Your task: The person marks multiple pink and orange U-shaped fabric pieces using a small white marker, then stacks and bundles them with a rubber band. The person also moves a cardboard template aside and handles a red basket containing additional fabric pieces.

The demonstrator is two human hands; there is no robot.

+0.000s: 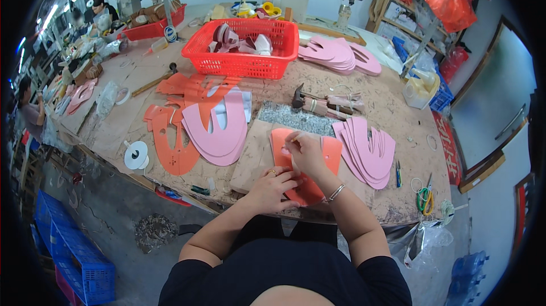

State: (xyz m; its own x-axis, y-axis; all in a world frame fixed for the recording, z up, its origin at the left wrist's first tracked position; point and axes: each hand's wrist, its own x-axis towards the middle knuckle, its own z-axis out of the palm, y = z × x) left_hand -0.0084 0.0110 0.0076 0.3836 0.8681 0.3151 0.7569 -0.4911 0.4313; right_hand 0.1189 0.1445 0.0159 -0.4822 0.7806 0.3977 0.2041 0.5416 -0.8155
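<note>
The flat, bright orange, U-shaped sheet piece with a glossy face [310,190] lies directly beneath both hands, its two prongs pointing away from the person. The right hand [306,155] is over its middle and left prong, fingers bent and drawn together in a near-closed pinch; a small pale bit shows by the fingertips, but I cannot tell whether they grip it. The left hand [273,190] lies palm down across the orange piece's near left edge, half open, its loosely spread fingers resting on the surface and pointing right; I see nothing grasped in it.

Under the orange piece and out to its left is a flat tan board [250,164]. Just beyond it lies a grey, speckled, rectangular slab [296,118], and past that a hammer with a dark metal head [297,100]. Just right of the orange piece is a fanned stack of pale pink U-shaped sheets [364,161]; farther right are scissors with green and orange handles [424,199]. To its left lie two overlapping pink U-shaped sheets [224,150]. Well beyond it stands an open red plastic basket with latticed walls [239,69].
</note>
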